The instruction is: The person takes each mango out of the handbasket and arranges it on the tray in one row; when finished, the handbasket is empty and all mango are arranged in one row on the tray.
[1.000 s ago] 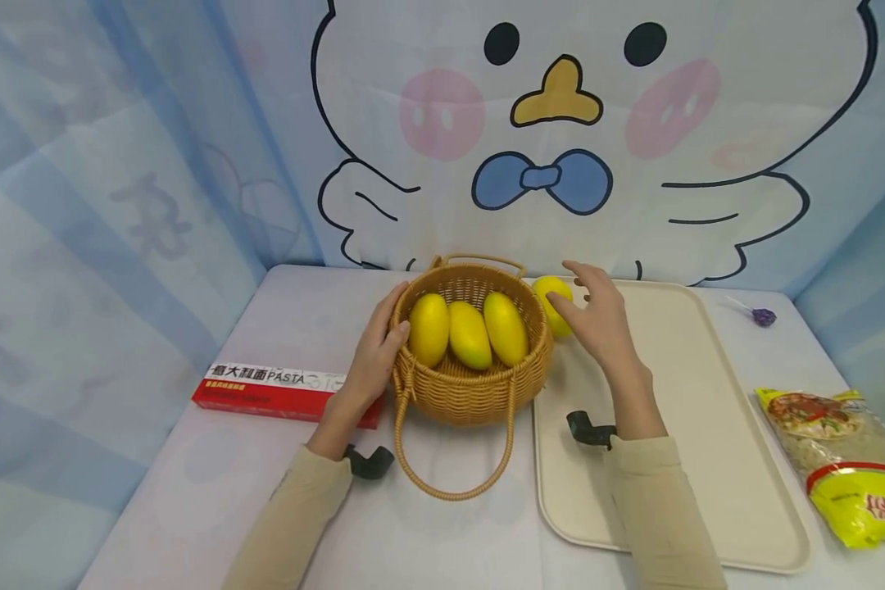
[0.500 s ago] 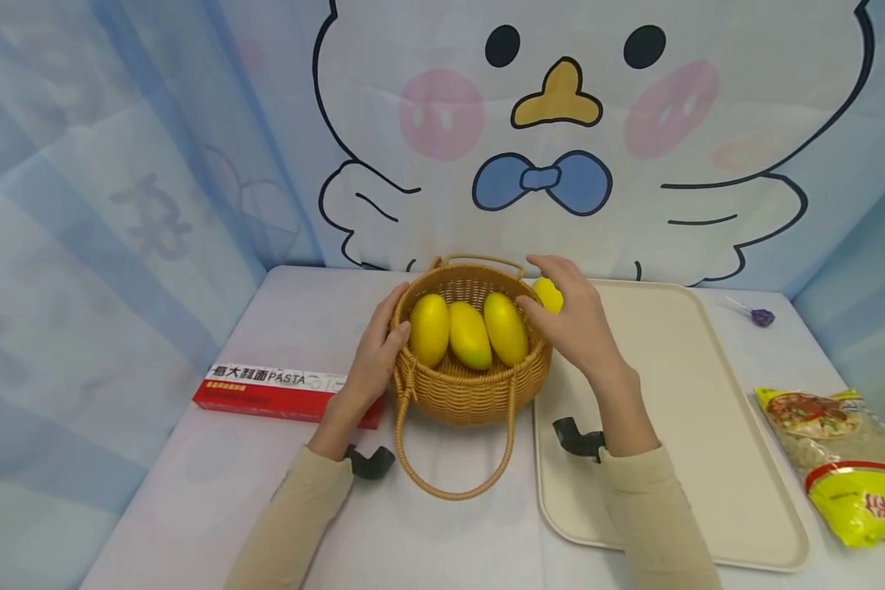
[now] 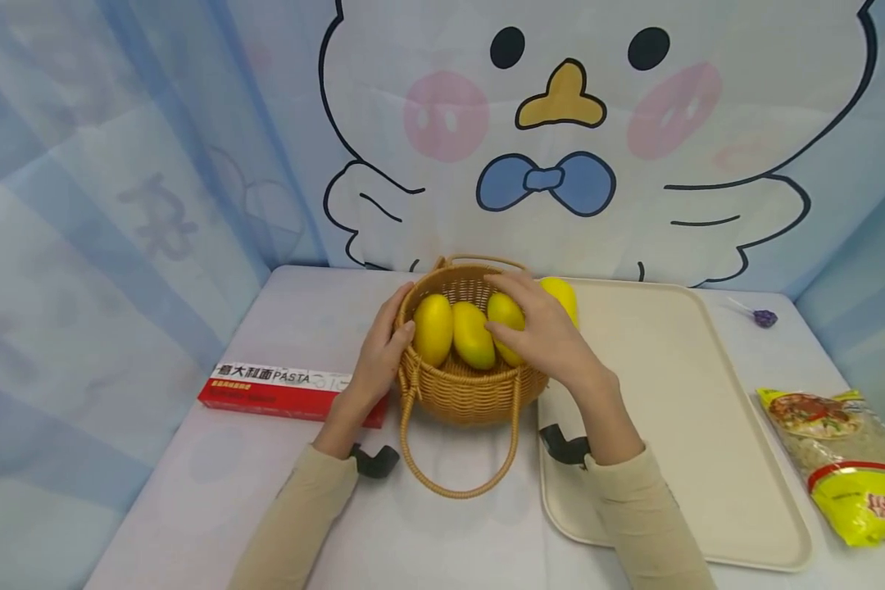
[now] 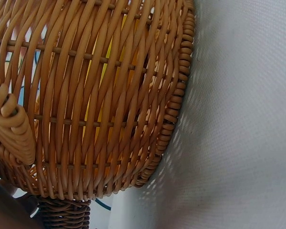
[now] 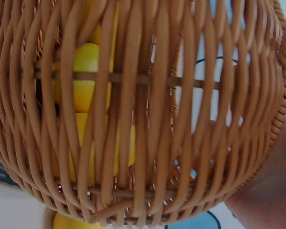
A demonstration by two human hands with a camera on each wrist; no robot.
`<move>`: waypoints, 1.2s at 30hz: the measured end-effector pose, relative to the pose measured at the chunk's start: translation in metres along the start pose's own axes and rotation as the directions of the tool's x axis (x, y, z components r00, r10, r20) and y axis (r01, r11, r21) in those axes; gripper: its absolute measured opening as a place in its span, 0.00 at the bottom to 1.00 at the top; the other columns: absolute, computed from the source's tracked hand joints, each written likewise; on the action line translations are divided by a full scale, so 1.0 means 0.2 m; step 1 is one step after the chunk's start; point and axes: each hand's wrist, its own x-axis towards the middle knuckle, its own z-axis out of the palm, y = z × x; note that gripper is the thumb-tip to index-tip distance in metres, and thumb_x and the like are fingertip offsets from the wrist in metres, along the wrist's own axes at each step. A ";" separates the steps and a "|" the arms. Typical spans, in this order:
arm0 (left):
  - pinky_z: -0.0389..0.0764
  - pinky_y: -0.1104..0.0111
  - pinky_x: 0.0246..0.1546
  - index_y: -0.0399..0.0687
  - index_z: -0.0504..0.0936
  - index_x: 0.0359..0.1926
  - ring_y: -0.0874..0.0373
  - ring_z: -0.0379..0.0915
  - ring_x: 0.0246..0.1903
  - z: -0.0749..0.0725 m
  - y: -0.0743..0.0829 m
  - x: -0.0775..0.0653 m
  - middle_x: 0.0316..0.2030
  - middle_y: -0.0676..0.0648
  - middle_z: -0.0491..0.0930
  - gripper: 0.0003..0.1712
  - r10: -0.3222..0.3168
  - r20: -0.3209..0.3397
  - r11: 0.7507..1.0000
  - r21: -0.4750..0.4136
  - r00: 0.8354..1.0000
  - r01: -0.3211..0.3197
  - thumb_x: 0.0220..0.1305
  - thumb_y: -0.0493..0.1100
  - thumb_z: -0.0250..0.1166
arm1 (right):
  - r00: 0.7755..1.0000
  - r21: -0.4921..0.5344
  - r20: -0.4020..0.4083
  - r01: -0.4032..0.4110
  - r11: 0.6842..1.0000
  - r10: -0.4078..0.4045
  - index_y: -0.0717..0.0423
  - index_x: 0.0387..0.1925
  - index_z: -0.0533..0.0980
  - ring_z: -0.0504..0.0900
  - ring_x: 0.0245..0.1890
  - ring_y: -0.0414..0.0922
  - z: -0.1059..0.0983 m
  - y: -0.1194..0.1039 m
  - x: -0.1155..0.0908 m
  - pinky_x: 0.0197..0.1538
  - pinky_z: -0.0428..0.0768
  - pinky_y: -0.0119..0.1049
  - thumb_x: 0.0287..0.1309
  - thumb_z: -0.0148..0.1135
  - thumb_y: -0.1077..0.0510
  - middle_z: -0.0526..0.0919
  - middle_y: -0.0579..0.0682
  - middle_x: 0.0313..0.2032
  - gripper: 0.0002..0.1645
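A round wicker basket (image 3: pixel 472 401) stands at the middle of the table, its front handle folded down. Three yellow mangoes are inside: a left mango (image 3: pixel 433 330), a middle mango (image 3: pixel 474 338) and a right mango (image 3: pixel 505 313). My left hand (image 3: pixel 378 352) holds the basket's left side, thumb at the rim. My right hand (image 3: pixel 549 332) reaches over the right rim, thumb and fingers spread around the right mango and partly covering it. Through the weave, yellow fruit (image 5: pixel 86 67) shows in the right wrist view. Another mango (image 3: pixel 560 297) lies behind my right hand, outside the basket.
A beige tray (image 3: pixel 678 426) lies right of the basket. Beyond it are a purple lollipop (image 3: pixel 764 318) and a yellow noodle bag (image 3: pixel 841 467). A red and white pasta box (image 3: pixel 265 392) lies at the left, partly behind my left wrist. A printed curtain (image 3: pixel 442 221) hangs at the back.
My right hand has moved left from beside the outside mango, over the basket's rim, to the right mango inside. My left hand has stayed on the basket.
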 end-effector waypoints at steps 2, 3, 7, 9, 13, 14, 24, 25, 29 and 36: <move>0.55 0.53 0.77 0.50 0.52 0.78 0.49 0.52 0.76 0.00 0.00 0.00 0.77 0.45 0.54 0.34 -0.004 -0.002 1.000 0.002 1.000 0.004 0.75 0.44 0.46 | 0.999 -0.024 0.032 -0.023 0.999 0.023 0.46 0.71 0.66 0.62 0.74 0.55 0.00 0.00 0.01 0.72 0.65 0.58 0.61 0.65 0.51 0.67 0.51 0.71 0.37; 0.55 0.52 0.76 0.50 0.52 0.78 0.49 0.52 0.76 0.00 0.00 0.00 0.77 0.45 0.54 0.34 -0.008 -0.001 1.000 0.001 1.000 0.008 0.75 0.44 0.46 | 0.998 -0.034 0.046 -0.037 0.999 0.038 0.46 0.71 0.66 0.61 0.74 0.55 0.01 0.00 0.01 0.72 0.65 0.59 0.61 0.65 0.50 0.67 0.51 0.71 0.38; 0.56 0.52 0.76 0.51 0.51 0.78 0.49 0.52 0.76 0.00 -0.01 0.00 0.77 0.46 0.53 0.34 -0.018 0.002 1.000 -0.001 1.000 0.018 0.75 0.45 0.45 | 0.992 -0.085 0.107 -0.064 0.994 0.073 0.48 0.71 0.65 0.64 0.72 0.56 0.00 -0.02 0.04 0.71 0.67 0.58 0.61 0.65 0.50 0.66 0.53 0.72 0.39; 0.56 0.52 0.76 0.51 0.51 0.78 0.49 0.52 0.75 0.00 -0.01 0.00 0.77 0.46 0.53 0.34 -0.019 0.001 1.000 -0.001 1.000 0.019 0.75 0.45 0.45 | 0.985 -0.117 0.147 -0.079 0.990 0.096 0.50 0.72 0.65 0.64 0.72 0.57 0.00 -0.03 0.06 0.71 0.67 0.58 0.61 0.65 0.50 0.65 0.55 0.72 0.39; 0.56 0.52 0.76 0.51 0.51 0.78 0.49 0.52 0.75 0.00 -0.01 -0.01 0.77 0.46 0.53 0.34 -0.017 -0.001 1.000 0.000 1.000 0.017 0.75 0.45 0.45 | 0.964 -0.178 0.215 -0.118 0.977 0.155 0.53 0.72 0.64 0.64 0.72 0.58 0.00 -0.06 0.10 0.71 0.66 0.58 0.60 0.65 0.52 0.65 0.58 0.72 0.40; 0.56 0.52 0.76 0.51 0.51 0.78 0.49 0.52 0.75 -0.01 -0.01 -0.01 0.77 0.46 0.53 0.34 -0.017 -0.001 1.000 0.000 1.000 0.017 0.75 0.45 0.45 | 0.960 -0.192 0.224 -0.127 0.973 0.169 0.53 0.73 0.63 0.64 0.72 0.59 0.01 -0.06 0.11 0.71 0.66 0.58 0.60 0.65 0.52 0.66 0.58 0.72 0.41; 0.56 0.53 0.76 0.52 0.51 0.78 0.50 0.53 0.75 0.01 -0.02 0.00 0.77 0.47 0.54 0.34 -0.007 0.012 1.000 -0.003 1.000 0.007 0.75 0.46 0.45 | 0.936 -0.345 0.257 -0.142 0.928 0.239 0.57 0.72 0.64 0.69 0.67 0.61 0.05 -0.05 0.16 0.68 0.70 0.58 0.57 0.66 0.55 0.68 0.63 0.69 0.42; 0.56 0.53 0.76 0.53 0.51 0.78 0.51 0.53 0.75 0.01 -0.02 0.00 0.77 0.48 0.54 0.34 -0.009 0.013 1.000 -0.002 1.000 0.009 0.75 0.46 0.45 | 0.935 -0.356 0.259 -0.141 0.924 0.242 0.57 0.72 0.64 0.70 0.67 0.61 0.05 -0.04 0.16 0.68 0.70 0.58 0.57 0.66 0.56 0.69 0.63 0.68 0.42; 0.57 0.53 0.76 0.53 0.51 0.78 0.50 0.53 0.75 0.01 -0.01 0.00 0.77 0.47 0.54 0.34 -0.008 0.006 1.000 0.000 1.000 0.008 0.75 0.46 0.45 | 0.932 -0.370 0.274 -0.126 0.921 0.237 0.57 0.72 0.64 0.72 0.66 0.61 0.06 -0.04 0.17 0.67 0.72 0.58 0.57 0.66 0.56 0.69 0.63 0.68 0.42; 0.56 0.53 0.76 0.51 0.52 0.78 0.50 0.53 0.75 0.00 0.00 0.00 0.77 0.46 0.54 0.34 -0.004 -0.001 1.000 0.016 1.000 0.004 0.75 0.45 0.45 | 0.919 -0.353 0.326 -0.098 0.930 0.221 0.55 0.72 0.65 0.68 0.69 0.61 0.07 -0.02 0.20 0.69 0.70 0.58 0.56 0.65 0.60 0.68 0.62 0.69 0.41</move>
